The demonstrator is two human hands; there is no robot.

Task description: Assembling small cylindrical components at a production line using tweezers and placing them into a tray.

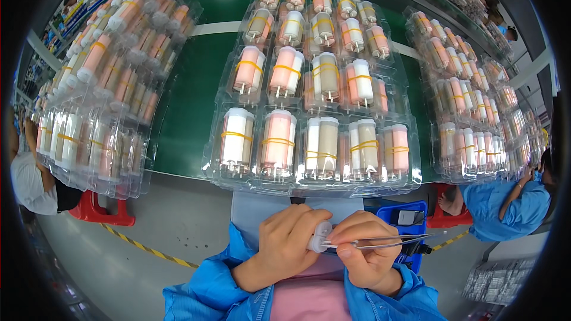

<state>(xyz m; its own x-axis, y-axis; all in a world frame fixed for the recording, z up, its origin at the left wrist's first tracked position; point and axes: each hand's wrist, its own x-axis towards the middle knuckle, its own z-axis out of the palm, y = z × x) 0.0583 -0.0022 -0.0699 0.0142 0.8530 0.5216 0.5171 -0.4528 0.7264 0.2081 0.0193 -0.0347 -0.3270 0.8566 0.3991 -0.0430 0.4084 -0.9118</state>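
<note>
Table edge beyond right hand, tweezers

A translucent white, rounded plastic piece is held lower centre; slim silver metal tweezers point left at it.

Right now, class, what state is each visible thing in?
Left bare hand: closed on round white plastic piece
Right bare hand: pinching slim silver metal tweezers
Tweezers: pointing toward the plastic piece
Pink, white and grey cylinders: bundled by yellow bands
Central clear plastic tray: loaded with cylinders
Blue plastic bin: open, holding objects
</note>
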